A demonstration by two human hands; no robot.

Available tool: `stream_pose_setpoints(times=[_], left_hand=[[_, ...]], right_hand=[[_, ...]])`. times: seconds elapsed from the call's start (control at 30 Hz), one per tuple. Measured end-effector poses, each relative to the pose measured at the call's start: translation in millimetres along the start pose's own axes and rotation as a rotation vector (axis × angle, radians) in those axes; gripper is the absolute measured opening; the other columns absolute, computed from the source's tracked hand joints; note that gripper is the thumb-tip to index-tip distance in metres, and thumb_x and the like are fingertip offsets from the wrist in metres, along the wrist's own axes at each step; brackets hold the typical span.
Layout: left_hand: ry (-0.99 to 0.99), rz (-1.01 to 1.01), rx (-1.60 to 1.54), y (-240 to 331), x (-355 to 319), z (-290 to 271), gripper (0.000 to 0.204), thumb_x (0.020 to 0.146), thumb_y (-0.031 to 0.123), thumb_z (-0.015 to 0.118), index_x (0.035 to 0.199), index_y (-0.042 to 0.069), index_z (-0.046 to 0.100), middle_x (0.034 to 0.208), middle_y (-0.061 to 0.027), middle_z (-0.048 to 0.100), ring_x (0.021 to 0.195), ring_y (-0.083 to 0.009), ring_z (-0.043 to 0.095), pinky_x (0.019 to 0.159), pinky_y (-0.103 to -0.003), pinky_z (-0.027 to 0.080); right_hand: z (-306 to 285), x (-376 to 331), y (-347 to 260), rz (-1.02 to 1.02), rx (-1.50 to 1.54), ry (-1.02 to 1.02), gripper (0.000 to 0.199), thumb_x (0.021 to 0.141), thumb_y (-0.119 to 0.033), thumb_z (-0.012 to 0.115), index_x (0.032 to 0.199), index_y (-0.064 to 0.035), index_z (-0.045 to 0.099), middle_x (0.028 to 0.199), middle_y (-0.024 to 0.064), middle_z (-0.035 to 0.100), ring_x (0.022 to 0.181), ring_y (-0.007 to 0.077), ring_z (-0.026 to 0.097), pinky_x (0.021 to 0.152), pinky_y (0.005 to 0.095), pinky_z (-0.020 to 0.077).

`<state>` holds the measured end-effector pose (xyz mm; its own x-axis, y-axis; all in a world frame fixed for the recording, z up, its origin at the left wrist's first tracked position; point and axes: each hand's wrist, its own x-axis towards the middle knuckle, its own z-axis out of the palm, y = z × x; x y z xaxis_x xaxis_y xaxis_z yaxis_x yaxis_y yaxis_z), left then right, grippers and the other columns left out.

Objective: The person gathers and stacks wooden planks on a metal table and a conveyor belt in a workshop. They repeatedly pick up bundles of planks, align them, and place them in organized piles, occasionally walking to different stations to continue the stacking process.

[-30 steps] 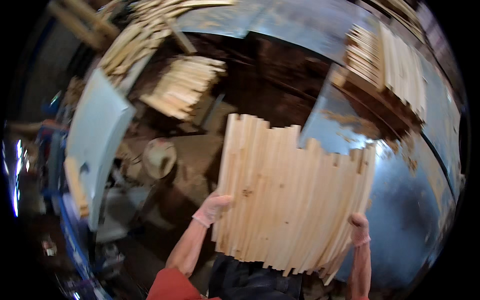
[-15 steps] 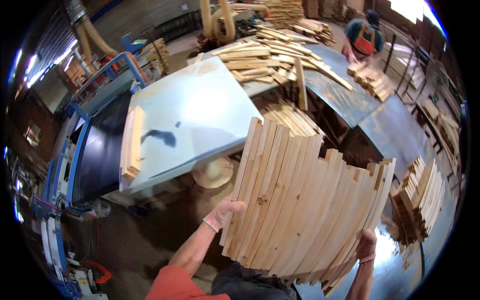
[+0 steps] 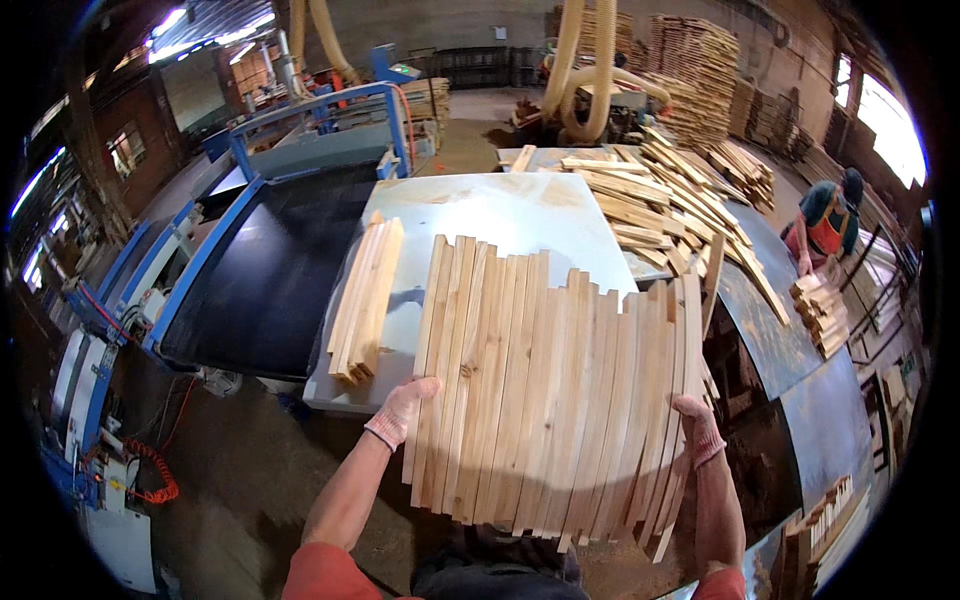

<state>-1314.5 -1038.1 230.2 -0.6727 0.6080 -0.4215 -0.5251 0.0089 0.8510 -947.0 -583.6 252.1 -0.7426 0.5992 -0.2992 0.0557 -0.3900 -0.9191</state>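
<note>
A wide row of wooden strips (image 3: 540,400), pressed side by side with uneven ends, hangs between my two gloved hands. My left hand (image 3: 402,408) closes on the row's left edge, thumb over the front. At the right edge my right hand (image 3: 700,428) squeezes the strips inward. Behind the row's upper part lies a pale metal table (image 3: 480,205). On that table's left side rests a small bundle of wooden strips (image 3: 367,300), beside a dark conveyor belt (image 3: 265,270). The strips hide part of the tabletop.
The blue-framed machine (image 3: 310,105) stands at the belt's far end. Loose boards (image 3: 660,200) are heaped on a table behind. Another person (image 3: 828,225) works at the right, by a stack of wood pieces (image 3: 820,312) on a metal table (image 3: 830,425). An orange coiled hose (image 3: 155,470) hangs lower left.
My view has turned left, toward the belt. The held strips now overlap the pale table in view, and both hands still grip them.
</note>
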Motion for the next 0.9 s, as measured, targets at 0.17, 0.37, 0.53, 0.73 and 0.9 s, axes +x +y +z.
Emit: stream_pose_setpoints(times=[0.17,0.37,0.53,0.73,0.9], left_hand=[[0.100,-0.050,0.032,22,45,-20,0.058,0.095,0.037,0.083,0.137,-0.001,0.075,0.124,-0.0082,0.079,0.113,-0.0197,0.073,0.105,-0.039,0.057],[0.088,-0.150,0.043,55,102,-25,0.064,0.098,0.042,0.081,0.144,-0.002,0.071,0.131,-0.0117,0.077,0.116,-0.0226,0.072,0.108,-0.039,0.056],[0.197,-0.050,0.474,112,181,-16,0.069,0.099,0.052,0.078,0.141,-0.003,0.071,0.129,-0.0142,0.078,0.118,-0.0250,0.073,0.108,-0.041,0.056],[0.444,-0.192,1.403,164,249,-22,0.103,0.092,0.078,0.073,0.161,0.004,0.056,0.165,-0.0263,0.051,0.150,-0.0445,0.053,0.121,-0.054,0.047],[0.853,0.366,1.542,161,209,-78,0.101,0.089,0.064,0.079,0.166,0.006,0.046,0.169,-0.0242,0.045,0.159,-0.0440,0.039,0.131,-0.060,0.030]], right_hand=[[26,108,2,0.198,-0.014,-0.134,0.039,0.088,-0.027,0.081,0.114,0.0026,0.077,0.106,0.0158,0.080,0.094,0.0299,0.078,0.090,0.0465,0.0648],[22,195,16,0.325,0.004,-0.016,0.028,0.091,-0.021,0.077,0.110,-0.0009,0.079,0.104,0.0144,0.081,0.091,0.0293,0.078,0.090,0.0454,0.0660],[30,276,23,0.249,0.039,0.012,0.023,0.094,-0.019,0.075,0.109,-0.0019,0.079,0.106,0.0135,0.081,0.094,0.0275,0.078,0.095,0.0417,0.0643],[70,366,14,0.221,0.041,0.048,0.018,0.099,-0.010,0.070,0.110,0.0013,0.078,0.107,0.0130,0.081,0.098,0.0281,0.077,0.099,0.0408,0.0639],[77,418,35,0.136,-0.077,-0.025,0.026,0.100,-0.019,0.072,0.117,-0.0002,0.079,0.117,0.0137,0.080,0.112,0.0266,0.075,0.111,0.0406,0.0576]])
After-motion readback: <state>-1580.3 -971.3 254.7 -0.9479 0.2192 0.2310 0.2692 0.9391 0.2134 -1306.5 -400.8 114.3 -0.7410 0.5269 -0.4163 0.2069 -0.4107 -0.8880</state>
